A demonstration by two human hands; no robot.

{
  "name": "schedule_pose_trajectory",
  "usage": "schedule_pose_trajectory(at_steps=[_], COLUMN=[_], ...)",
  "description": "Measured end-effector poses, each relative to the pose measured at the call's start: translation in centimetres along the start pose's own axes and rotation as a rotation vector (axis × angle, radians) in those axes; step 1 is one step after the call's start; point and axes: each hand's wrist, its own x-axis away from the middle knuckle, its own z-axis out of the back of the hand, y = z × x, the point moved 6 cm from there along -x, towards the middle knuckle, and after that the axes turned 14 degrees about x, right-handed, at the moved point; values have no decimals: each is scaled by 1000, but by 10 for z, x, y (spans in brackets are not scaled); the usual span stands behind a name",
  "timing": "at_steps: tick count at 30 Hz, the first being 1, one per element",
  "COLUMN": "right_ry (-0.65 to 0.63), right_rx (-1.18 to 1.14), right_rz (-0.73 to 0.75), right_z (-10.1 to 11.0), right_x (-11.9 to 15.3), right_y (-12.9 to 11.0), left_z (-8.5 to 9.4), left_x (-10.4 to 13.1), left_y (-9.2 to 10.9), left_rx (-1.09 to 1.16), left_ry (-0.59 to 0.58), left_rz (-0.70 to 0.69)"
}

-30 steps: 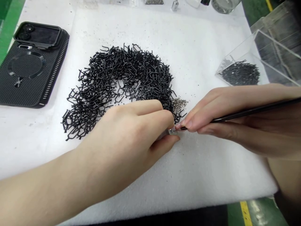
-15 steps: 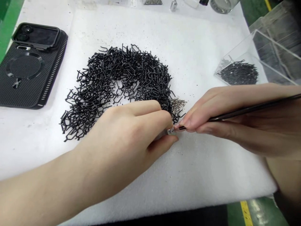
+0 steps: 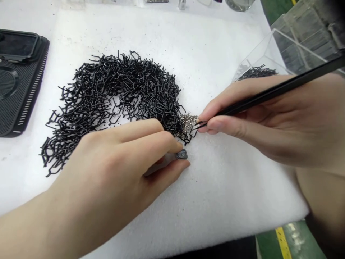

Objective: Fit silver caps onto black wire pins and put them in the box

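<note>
Between its thumb and fingertips, my left hand point(image 3: 126, 158) pinches a small metallic part point(image 3: 182, 154), whose round grey end shows. My right hand point(image 3: 258, 115) holds black tweezers point(image 3: 269, 94), their tips slightly apart at a little heap of tiny brassy pieces point(image 3: 188, 123). Whether the tips grip a piece is too small to tell. Left of that heap, thin bent black pieces point(image 3: 107, 82) form a large curved pile, partly hidden by my left hand. Several of them touch the brassy heap.
A black phone in a case point(image 3: 18, 82) lies at the left on the white foam surface point(image 3: 205, 201). Behind my right hand stands a clear box point(image 3: 265, 54) with black pieces. A glass jar point(image 3: 239, 4) and a small metal piece point(image 3: 182, 4) are at the back.
The tweezers have moved away from the part in my left hand to the brassy heap. My right hand has risen and tilted. The whole view has shifted, so things appear further left.
</note>
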Motion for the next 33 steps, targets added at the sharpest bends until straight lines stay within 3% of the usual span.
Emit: schedule_pose_trajectory(at_steps=[12,33], right_ry=[-14,-18], right_rx=[136,77], right_rz=[1,-71], right_z=[1,-1], right_x=[1,-1], right_y=[-3,0], left_z=[-3,-3], left_x=[1,-3], left_y=[-2,3], left_rx=[28,0], left_ry=[4,5], left_rz=[11,-28])
